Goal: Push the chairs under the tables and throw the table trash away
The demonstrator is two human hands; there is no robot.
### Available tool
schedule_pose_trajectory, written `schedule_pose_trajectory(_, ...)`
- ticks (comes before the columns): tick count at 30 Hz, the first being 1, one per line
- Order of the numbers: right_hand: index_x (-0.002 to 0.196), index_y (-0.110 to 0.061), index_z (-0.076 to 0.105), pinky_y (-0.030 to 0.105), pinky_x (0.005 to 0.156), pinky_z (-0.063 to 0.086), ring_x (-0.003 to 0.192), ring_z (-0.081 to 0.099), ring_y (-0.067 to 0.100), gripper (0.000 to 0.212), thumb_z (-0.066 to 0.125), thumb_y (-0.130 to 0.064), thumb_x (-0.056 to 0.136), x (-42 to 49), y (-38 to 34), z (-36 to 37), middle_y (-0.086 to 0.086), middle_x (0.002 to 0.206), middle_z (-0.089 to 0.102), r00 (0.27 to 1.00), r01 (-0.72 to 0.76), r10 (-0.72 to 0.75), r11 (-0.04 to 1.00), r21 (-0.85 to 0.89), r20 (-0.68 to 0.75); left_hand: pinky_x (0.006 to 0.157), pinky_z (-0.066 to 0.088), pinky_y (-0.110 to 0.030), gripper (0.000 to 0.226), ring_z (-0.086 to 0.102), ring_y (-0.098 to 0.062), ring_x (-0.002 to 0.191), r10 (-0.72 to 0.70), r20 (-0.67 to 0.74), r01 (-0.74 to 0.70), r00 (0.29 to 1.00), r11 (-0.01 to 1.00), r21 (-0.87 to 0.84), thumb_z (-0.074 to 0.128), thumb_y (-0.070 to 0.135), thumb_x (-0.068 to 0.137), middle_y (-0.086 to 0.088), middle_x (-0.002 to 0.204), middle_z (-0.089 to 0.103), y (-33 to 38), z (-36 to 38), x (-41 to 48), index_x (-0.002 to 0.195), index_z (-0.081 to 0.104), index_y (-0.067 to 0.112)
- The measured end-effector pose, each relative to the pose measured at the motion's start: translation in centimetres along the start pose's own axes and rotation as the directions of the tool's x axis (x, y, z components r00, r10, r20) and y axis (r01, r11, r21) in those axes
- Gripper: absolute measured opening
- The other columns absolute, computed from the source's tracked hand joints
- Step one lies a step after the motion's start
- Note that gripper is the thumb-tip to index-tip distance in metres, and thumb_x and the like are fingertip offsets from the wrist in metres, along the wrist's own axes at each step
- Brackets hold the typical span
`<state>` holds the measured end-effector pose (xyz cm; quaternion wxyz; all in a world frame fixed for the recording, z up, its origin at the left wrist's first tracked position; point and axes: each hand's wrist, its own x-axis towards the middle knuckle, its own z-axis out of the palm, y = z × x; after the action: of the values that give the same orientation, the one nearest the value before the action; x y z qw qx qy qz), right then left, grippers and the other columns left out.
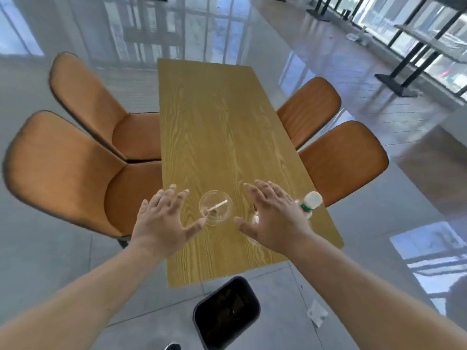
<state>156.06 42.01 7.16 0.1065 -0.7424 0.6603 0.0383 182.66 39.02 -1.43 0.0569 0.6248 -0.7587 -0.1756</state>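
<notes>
A clear plastic cup [215, 207] with a wooden stick in it stands on the near part of the wooden table [214, 122]. My left hand [164, 221] hovers open just left of the cup, fingers spread. My right hand [273, 218] is open above a clear plastic bottle [309, 202] with a white cap and green label; the hand hides most of the bottle. Two orange chairs stand on the left, the near one [65, 173] and the far one [96, 102], with their seats partly under the table. Two more orange chairs stand on the right, near [346, 162] and far [308, 109].
A black trash bin [226, 314] stands on the floor just below the table's near end. A crumpled white scrap [317, 313] lies on the glossy grey floor to its right. Black table legs [401, 79] and windows run along the far right.
</notes>
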Motion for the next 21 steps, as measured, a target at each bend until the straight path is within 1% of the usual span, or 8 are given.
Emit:
schedule_pose_trajectory(3, 0.164, -0.028, 0.013, 0.046, 0.128, 0.018, 0.159, 0.012, 0.026, 0.097, 0.045, -0.081, 0.090, 2.0, -0.4, 1.8, 0.002, 0.172, 0.022, 0.997, 0.082, -0.082, 0.994, 0.068, -0.004, 0.128, 0.012, -0.056, 0.104, 0.008, -0.028, 0.160, -0.087, -0.023, 0.087, 0.996, 0.996, 0.017, 0.016, 0.095, 0.081, -0.004, 0.175, 0.011, 0.3, 3.1, -1.1, 0.165, 0.013, 0.033)
schedule_pose_trajectory(8, 0.165, -0.017, 0.014, 0.043, 0.122, 0.027, 0.156, 0.023, 0.029, 0.110, 0.070, -0.068, 0.086, 5.1, -1.3, 5.1, 0.008, 0.168, 0.029, 0.998, 0.064, -0.063, 0.919, 0.390, -0.015, 0.127, 0.012, -0.058, 0.107, 0.008, -0.028, 0.159, -0.230, -0.079, 0.234, 0.970, 0.971, 0.045, 0.011, 0.098, 0.078, -0.002, 0.175, 0.011, 1.5, 8.9, -2.7, 0.164, 0.013, 0.034)
schedule_pose_trajectory(11, 0.165, -0.013, 0.011, 0.042, 0.119, 0.032, 0.153, 0.029, 0.032, 0.116, 0.078, -0.062, 0.084, 7.1, -1.4, 7.1, 0.013, 0.166, 0.032, 0.998, 0.045, -0.063, 0.904, 0.425, 0.029, 0.127, 0.008, -0.059, 0.108, 0.003, -0.028, 0.160, -0.288, -0.039, 0.290, 0.957, 0.955, 0.063, 0.010, 0.099, 0.077, -0.001, 0.175, 0.006, 1.4, 12.8, -2.4, 0.164, 0.010, 0.036)
schedule_pose_trajectory(13, 0.165, -0.011, 0.009, 0.041, 0.114, 0.037, 0.149, 0.035, 0.033, 0.120, 0.080, -0.062, 0.082, 8.7, -1.4, 8.4, 0.015, 0.163, 0.034, 0.997, 0.012, -0.042, 0.904, 0.427, 0.062, 0.127, 0.005, -0.061, 0.109, -0.006, -0.027, 0.160, -0.285, -0.007, 0.284, 0.958, 0.953, 0.103, 0.010, 0.100, 0.076, -0.001, 0.176, -0.001, 1.2, 15.7, -1.9, 0.164, 0.005, 0.037)
schedule_pose_trajectory(15, 0.164, -0.012, 0.011, 0.041, 0.104, 0.044, 0.143, 0.043, 0.034, 0.122, 0.082, -0.064, 0.079, 10.1, -1.4, 9.8, 0.015, 0.159, 0.039, 0.996, -0.030, -0.007, 0.904, 0.426, 0.086, 0.127, 0.002, -0.061, 0.109, -0.017, -0.025, 0.158, -0.282, -0.056, 0.285, 0.958, 0.955, 0.083, 0.013, 0.102, 0.075, 0.002, 0.175, -0.008, 0.7, 17.9, -1.3, 0.163, 0.001, 0.038)
schedule_pose_trajectory(17, 0.161, -0.013, 0.020, 0.036, 0.086, 0.046, 0.132, 0.053, 0.032, 0.119, 0.083, -0.066, 0.076, 11.3, -1.4, 11.3, 0.013, 0.151, 0.046, 0.998, -0.039, 0.011, 0.909, 0.416, 0.069, 0.126, 0.000, -0.060, 0.111, -0.018, -0.025, 0.158, -0.275, -0.115, 0.283, 0.955, 0.957, 0.068, 0.015, 0.104, 0.073, 0.001, 0.175, -0.007, 0.1, 19.3, -0.4, 0.162, 0.003, 0.038)
schedule_pose_trajectory(19, 0.157, -0.013, 0.027, 0.027, 0.073, 0.040, 0.114, 0.057, 0.024, 0.113, 0.084, -0.066, 0.076, 11.6, -1.7, 12.6, 0.010, 0.145, 0.051, 1.000, -0.006, 0.001, 0.910, 0.414, 0.012, 0.126, 0.001, -0.061, 0.112, -0.015, -0.028, 0.159, -0.245, -0.138, 0.258, 0.960, 0.962, 0.091, 0.016, 0.105, 0.072, -0.003, 0.175, -0.004, -0.3, 20.0, -0.1, 0.160, 0.007, 0.036)
schedule_pose_trajectory(21, 0.150, -0.015, 0.034, 0.019, 0.059, 0.031, 0.094, 0.053, 0.015, 0.100, 0.085, -0.062, 0.077, 11.7, -2.0, 13.7, 0.005, 0.134, 0.055, 0.998, 0.013, 0.013, 0.896, 0.444, -0.055, 0.126, 0.001, -0.061, 0.110, -0.012, -0.031, 0.159, -0.228, -0.156, 0.243, 0.961, 0.966, 0.087, 0.018, 0.104, 0.074, -0.005, 0.175, -0.002, -0.4, 20.3, -0.2, 0.160, 0.011, 0.035)
